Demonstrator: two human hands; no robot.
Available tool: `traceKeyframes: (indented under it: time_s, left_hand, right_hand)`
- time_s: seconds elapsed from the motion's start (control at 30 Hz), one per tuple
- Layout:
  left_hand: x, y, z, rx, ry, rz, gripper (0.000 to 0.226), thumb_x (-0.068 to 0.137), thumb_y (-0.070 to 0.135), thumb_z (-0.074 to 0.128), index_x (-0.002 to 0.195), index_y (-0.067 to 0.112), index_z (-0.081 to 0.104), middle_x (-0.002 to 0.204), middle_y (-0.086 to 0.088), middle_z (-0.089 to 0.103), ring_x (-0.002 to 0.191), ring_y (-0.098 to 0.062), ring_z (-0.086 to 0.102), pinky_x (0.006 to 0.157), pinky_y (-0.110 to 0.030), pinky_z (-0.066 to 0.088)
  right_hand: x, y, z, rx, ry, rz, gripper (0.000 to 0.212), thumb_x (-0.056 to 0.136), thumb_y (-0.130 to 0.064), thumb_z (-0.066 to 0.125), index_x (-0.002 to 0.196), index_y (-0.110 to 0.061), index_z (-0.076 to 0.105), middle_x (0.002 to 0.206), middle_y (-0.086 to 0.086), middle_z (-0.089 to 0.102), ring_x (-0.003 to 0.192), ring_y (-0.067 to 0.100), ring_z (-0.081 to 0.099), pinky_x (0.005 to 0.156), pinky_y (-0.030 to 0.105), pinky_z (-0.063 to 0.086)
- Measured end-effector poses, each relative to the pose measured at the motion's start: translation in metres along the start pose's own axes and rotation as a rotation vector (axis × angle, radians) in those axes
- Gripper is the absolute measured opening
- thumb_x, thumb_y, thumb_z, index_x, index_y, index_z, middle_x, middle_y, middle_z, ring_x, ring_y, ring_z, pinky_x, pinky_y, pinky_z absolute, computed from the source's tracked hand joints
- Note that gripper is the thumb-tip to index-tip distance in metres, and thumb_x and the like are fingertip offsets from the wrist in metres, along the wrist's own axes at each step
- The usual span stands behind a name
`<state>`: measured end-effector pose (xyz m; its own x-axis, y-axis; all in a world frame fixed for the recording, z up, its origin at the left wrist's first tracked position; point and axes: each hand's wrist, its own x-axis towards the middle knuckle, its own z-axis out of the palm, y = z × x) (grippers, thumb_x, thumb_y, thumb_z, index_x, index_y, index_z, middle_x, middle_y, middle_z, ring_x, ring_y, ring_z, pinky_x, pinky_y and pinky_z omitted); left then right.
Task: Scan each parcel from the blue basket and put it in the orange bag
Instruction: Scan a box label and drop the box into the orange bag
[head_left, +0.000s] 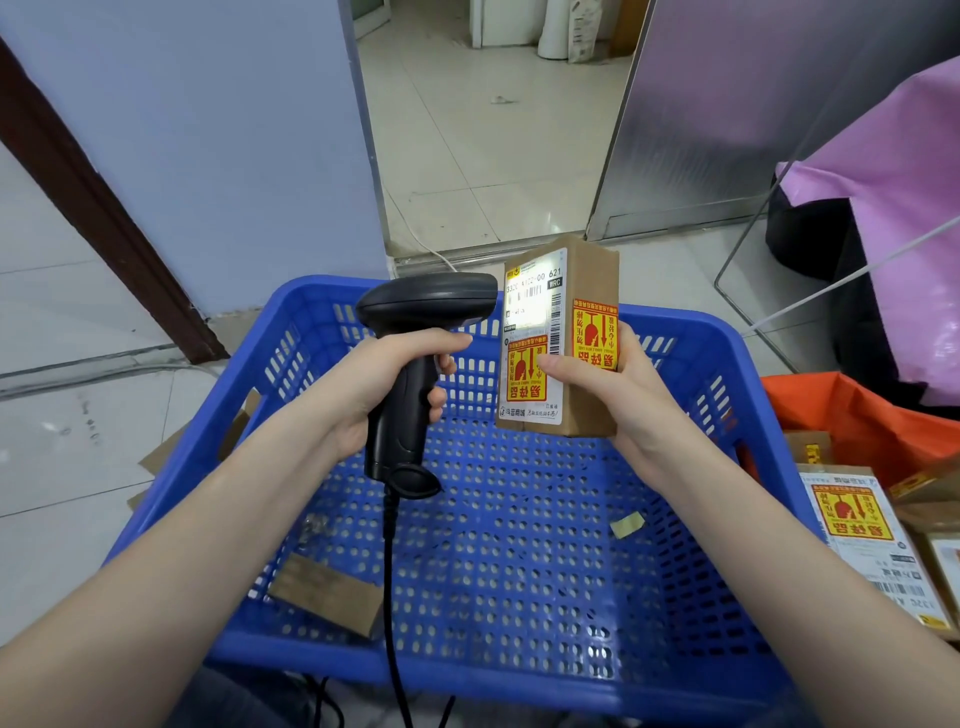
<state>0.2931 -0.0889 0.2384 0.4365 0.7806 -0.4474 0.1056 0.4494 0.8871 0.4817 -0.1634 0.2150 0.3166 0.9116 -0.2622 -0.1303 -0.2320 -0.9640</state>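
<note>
The left hand (384, 384) grips a black scanner (415, 364) aimed at the box (561, 338) that the right hand (608, 384) holds upright above the blue basket (727, 374). A paper scrap (627, 524) lies inside the basket. More parcels (857, 525) fill the orange bag (852, 410), beside a pink bag (893, 234).

An upright brown parcel (563, 338) with red-yellow stickers faces the black scanner (415, 358) above the blue basket (519, 545).

Pink sheet (893, 218), white cable (431, 252)
</note>
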Motion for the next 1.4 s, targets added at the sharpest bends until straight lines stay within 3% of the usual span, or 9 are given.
traceKeyframes:
  time_s: [0.67, 0.93, 1.07, 1.17, 1.27, 1.4]
  left_hand:
    - [-0.001, 0.002, -0.002, -0.035, 0.056, -0.025, 0.022, 0.080, 0.016, 0.067, 0.063, 0.011, 0.055, 0.060, -0.001, 0.052, 0.040, -0.010, 0.047, 0.042, -0.021, 0.044]
    - [-0.002, 0.002, -0.001, -0.034, 0.065, -0.016, 0.020, 0.082, 0.013, 0.065, 0.065, 0.010, 0.055, 0.061, -0.001, 0.052, 0.040, -0.010, 0.047, 0.042, -0.020, 0.044]
    - [-0.001, 0.003, -0.001, -0.028, 0.068, -0.010, 0.021, 0.081, 0.016, 0.067, 0.065, 0.011, 0.055, 0.061, -0.002, 0.051, 0.040, -0.010, 0.047, 0.042, -0.021, 0.045]
    - [-0.001, 0.004, -0.002, 0.001, 0.058, 0.003, 0.019, 0.080, 0.021, 0.070, 0.069, 0.010, 0.058, 0.063, -0.001, 0.053, 0.042, -0.010, 0.050, 0.044, -0.023, 0.047]
    - [-0.002, 0.006, 0.001, 0.001, 0.033, 0.035, 0.016, 0.081, 0.023, 0.069, 0.075, 0.009, 0.065, 0.070, 0.001, 0.062, 0.044, -0.009, 0.051, 0.047, -0.022, 0.048]
    - [-0.006, 0.008, 0.011, -0.028, 0.020, 0.079, 0.027, 0.074, 0.027, 0.072, 0.097, 0.011, 0.072, 0.090, -0.002, 0.071, 0.045, -0.008, 0.051, 0.047, -0.021, 0.048]
  right_hand:
    - [0.001, 0.000, -0.001, -0.003, 0.015, 0.011, 0.064, 0.075, -0.018, 0.077, 0.129, -0.026, 0.044, 0.116, -0.002, 0.066, 0.105, 0.017, 0.064, 0.093, 0.041, 0.053]
    - [0.003, 0.001, -0.003, -0.010, 0.057, 0.002, 0.069, 0.074, -0.015, 0.078, 0.131, -0.027, 0.041, 0.115, -0.003, 0.064, 0.103, 0.014, 0.063, 0.086, 0.034, 0.054]
    - [0.004, 0.001, -0.003, -0.013, 0.052, 0.008, 0.064, 0.075, -0.017, 0.077, 0.128, -0.028, 0.042, 0.115, -0.002, 0.063, 0.105, 0.016, 0.063, 0.091, 0.039, 0.053]
    - [0.003, 0.001, -0.003, 0.012, 0.048, 0.021, 0.056, 0.079, -0.019, 0.074, 0.125, -0.027, 0.044, 0.116, -0.001, 0.065, 0.106, 0.018, 0.064, 0.093, 0.041, 0.052]
    - [0.000, -0.002, -0.006, 0.039, 0.088, 0.013, 0.051, 0.082, -0.023, 0.071, 0.126, -0.026, 0.046, 0.117, -0.002, 0.066, 0.104, 0.015, 0.064, 0.083, 0.032, 0.053]
    - [-0.008, -0.016, -0.020, 0.001, 0.146, -0.055, 0.061, 0.083, -0.023, 0.071, 0.134, -0.027, 0.039, 0.117, -0.004, 0.063, 0.101, 0.012, 0.064, 0.077, 0.027, 0.053]
